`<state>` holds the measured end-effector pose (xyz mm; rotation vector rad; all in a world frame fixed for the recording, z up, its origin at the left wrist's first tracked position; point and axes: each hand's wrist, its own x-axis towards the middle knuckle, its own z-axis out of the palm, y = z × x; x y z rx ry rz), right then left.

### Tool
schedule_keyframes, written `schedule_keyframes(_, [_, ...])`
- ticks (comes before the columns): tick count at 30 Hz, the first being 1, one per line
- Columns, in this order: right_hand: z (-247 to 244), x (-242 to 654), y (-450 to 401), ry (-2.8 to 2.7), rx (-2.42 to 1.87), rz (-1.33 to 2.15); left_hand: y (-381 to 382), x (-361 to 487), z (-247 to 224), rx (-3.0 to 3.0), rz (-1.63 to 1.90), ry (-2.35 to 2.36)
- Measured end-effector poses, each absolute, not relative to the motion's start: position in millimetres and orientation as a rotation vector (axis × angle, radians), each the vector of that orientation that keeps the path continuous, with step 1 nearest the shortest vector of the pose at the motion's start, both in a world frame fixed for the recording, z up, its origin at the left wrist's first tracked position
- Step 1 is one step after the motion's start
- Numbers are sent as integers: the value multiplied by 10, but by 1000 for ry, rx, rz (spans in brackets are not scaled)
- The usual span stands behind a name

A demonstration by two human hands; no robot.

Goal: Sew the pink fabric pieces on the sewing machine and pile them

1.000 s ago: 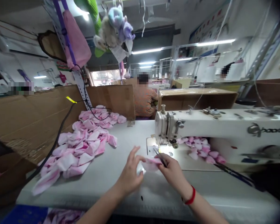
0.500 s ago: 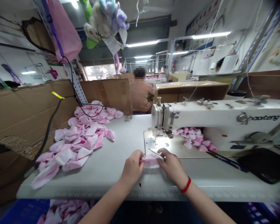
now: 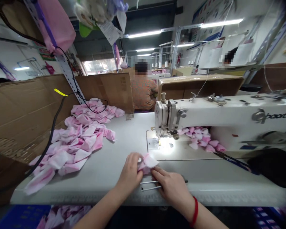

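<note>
A small pink-and-white fabric piece (image 3: 149, 161) is between my two hands, just in front of the sewing machine's needle plate (image 3: 153, 143). My left hand (image 3: 130, 171) is closed, pinching the piece's left side between thumb and fingers. My right hand (image 3: 173, 186) has its fingertips against the piece's right edge. Under its fingers sits a thin two-pronged metal tool that looks like tweezers (image 3: 149, 188), prongs pointing left and apart from the fabric. The palm hides how the tool is gripped. The lit needle area of the white sewing machine (image 3: 166, 121) holds no fabric.
A heap of pink fabric pieces (image 3: 78, 143) lies on the left of the table. Stuffed-looking pink pieces (image 3: 200, 136) lie beneath the machine arm, beside dark-handled scissors (image 3: 238, 163) and a black object (image 3: 273, 168). Cardboard (image 3: 105, 90) borders the back; a person (image 3: 144, 92) sits beyond.
The fabric piece has been lifted and turned in my fingers. My right hand has come lower, and the tweezers have swung from pointing toward the machine to lying leftward under the hand.
</note>
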<state>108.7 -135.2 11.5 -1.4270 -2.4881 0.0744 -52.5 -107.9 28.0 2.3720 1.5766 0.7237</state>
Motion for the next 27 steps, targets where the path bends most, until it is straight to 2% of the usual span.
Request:
schedule_keyframes(3, [137,1086,-1347,-2527,-1439,33,-965,-388,420,2578,694,1427])
schedule_keyframes(8, [69,1094,-1401,-2498,-1465,-120,-633,-87,468,2754,360,1343])
schedule_keyframes(16, [-185,1291,-1379,-2381,-1380,-277,-554,-215,438,2846,329,917])
schedule_keyframes(24, [-498,1425,-1210,-2327,-1237,-214,-433,95,309,2879,165,1251])
schedule_keyframes(27, [-666,1498,-1134,-2308,-1121,-196,-402,133,228,2899,227,1284])
